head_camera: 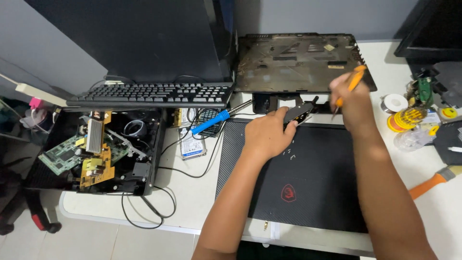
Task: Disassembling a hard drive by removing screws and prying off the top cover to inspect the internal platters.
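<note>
My left hand (267, 134) grips a small dark laptop part (298, 112) at the far edge of a closed black laptop (308, 183) with a red emblem. My right hand (355, 98) holds an orange-handled screwdriver (352, 83) with its tip pointing down next to that part. A few tiny screws (290, 154) lie on the laptop lid just below my left hand. Behind the hands leans a removed laptop bottom cover (293, 60), its inner side facing me.
A black keyboard (154, 94) and an open case of circuit boards (96, 154) sit on the left. A blue-handled screwdriver (211, 121) and a bare hard drive (192, 147) lie in the middle. Solder spool, screwdriver bits (406, 118) and an orange-handled brush (433, 182) crowd the right.
</note>
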